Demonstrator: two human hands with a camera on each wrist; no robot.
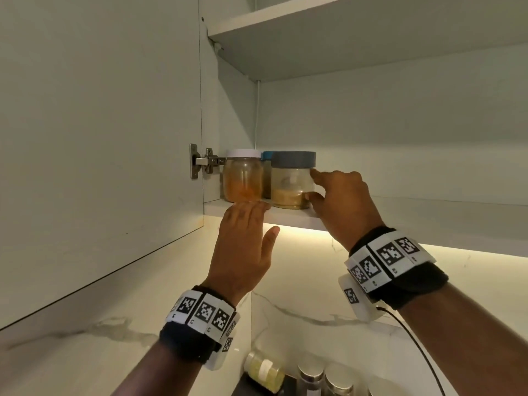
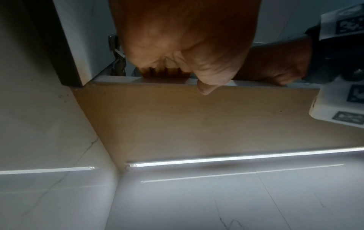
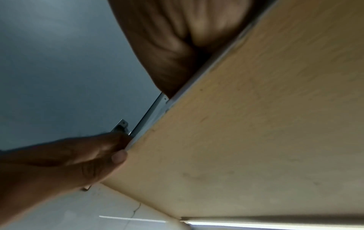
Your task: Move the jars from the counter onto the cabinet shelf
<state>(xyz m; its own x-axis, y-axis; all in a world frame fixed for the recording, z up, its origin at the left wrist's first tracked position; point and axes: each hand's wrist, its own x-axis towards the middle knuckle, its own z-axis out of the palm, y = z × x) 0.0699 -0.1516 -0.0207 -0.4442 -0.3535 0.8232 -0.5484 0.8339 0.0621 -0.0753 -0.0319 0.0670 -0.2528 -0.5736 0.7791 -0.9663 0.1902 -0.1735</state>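
Three jars stand at the left end of the cabinet shelf (image 1: pixel 288 217): a white-lidded jar (image 1: pixel 243 180) with orange contents, a grey-lidded jar (image 1: pixel 291 182) with a pale layer, and a blue-lidded jar (image 1: pixel 267 156) mostly hidden behind them. My right hand (image 1: pixel 320 185) touches the grey-lidded jar's right side with index fingertip and thumb, not wrapped round it. My left hand (image 1: pixel 257 221) lies flat with straight fingers on the shelf's front edge below the white-lidded jar, thumb spread. From below, the left wrist view shows the left hand's fingers (image 2: pixel 163 73) over that edge.
The cabinet door (image 1: pixel 100 138) stands open at left on its hinge (image 1: pixel 207 161). An upper shelf (image 1: pixel 343 38) sits above. A light strip (image 1: pixel 314 227) glows under the cabinet. More jars (image 1: pixel 265 372) stand on the counter below. The shelf is bare to the right.
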